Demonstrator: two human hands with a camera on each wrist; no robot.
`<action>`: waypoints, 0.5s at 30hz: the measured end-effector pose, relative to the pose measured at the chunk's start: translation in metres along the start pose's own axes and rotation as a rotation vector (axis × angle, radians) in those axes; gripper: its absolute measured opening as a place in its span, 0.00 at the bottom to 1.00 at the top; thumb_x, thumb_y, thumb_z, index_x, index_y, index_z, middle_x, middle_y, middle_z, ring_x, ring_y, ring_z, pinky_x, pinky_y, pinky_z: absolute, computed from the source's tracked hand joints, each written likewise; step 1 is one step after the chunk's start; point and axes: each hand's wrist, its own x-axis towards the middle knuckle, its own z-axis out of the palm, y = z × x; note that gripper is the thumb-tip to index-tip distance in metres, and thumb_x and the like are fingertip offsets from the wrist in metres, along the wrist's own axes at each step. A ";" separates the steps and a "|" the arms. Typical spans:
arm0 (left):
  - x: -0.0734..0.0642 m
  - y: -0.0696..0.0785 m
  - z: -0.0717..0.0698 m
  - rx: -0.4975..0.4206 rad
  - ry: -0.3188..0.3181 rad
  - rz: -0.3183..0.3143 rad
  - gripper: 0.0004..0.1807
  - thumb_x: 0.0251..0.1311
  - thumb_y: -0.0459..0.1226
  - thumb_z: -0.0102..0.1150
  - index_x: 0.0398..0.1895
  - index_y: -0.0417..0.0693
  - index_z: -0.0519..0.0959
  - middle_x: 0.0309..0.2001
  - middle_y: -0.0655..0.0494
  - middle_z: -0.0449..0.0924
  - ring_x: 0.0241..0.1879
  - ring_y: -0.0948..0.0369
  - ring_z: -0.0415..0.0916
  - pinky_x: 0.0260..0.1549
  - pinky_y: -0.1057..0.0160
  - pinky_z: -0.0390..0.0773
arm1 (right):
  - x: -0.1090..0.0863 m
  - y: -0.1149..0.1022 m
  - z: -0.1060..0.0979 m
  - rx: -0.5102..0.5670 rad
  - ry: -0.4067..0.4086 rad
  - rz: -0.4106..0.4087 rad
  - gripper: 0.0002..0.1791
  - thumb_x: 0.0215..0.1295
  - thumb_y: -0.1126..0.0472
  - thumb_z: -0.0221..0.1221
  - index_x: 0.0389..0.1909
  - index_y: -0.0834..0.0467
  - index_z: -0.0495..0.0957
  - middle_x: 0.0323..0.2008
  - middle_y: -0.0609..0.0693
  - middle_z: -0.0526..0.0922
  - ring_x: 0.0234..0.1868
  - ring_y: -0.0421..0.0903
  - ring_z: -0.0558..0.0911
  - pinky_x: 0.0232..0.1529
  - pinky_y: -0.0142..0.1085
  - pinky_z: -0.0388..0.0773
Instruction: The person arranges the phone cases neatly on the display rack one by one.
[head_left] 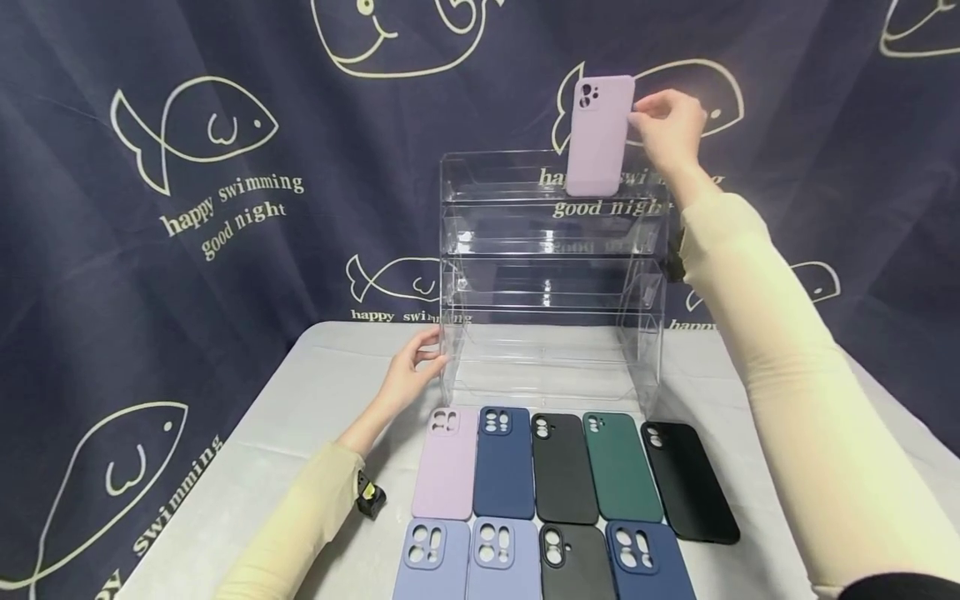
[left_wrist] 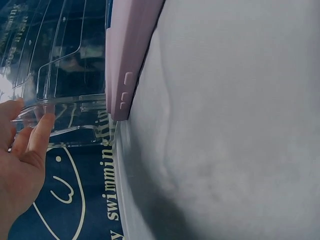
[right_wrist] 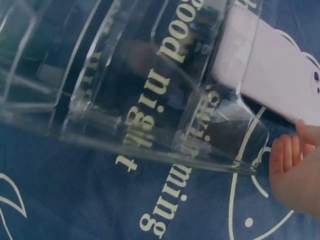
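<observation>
My right hand [head_left: 671, 129] pinches a light purple phone case [head_left: 598, 142] by its side edge, upright with its camera cutouts at the top. The lower end of the case overlaps the top tier of a clear tiered display rack [head_left: 551, 308]. The right wrist view shows that end behind the rack's transparent plastic. My left hand [head_left: 411, 367] rests its fingertips against the left side panel of the rack, low down. Close to it, a pink-purple phone case [head_left: 446, 467] lies at the left of the row in front of the rack.
Beside the pink-purple case lie dark blue [head_left: 504, 467], black [head_left: 566, 471], green [head_left: 624, 468] and another black case [head_left: 690, 483]. A nearer row has light blue [head_left: 431, 575], black and dark blue cases. A dark cloth with fish drawings [head_left: 217, 125] hangs behind the white table [head_left: 300, 400].
</observation>
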 end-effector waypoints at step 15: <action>-0.001 0.001 0.001 0.039 0.009 0.023 0.28 0.60 0.34 0.59 0.64 0.44 0.66 0.58 0.41 0.71 0.52 0.45 0.76 0.43 0.64 0.84 | -0.018 0.007 0.000 -0.160 -0.190 -0.123 0.22 0.65 0.52 0.52 0.57 0.56 0.75 0.55 0.56 0.77 0.50 0.45 0.78 0.53 0.30 0.74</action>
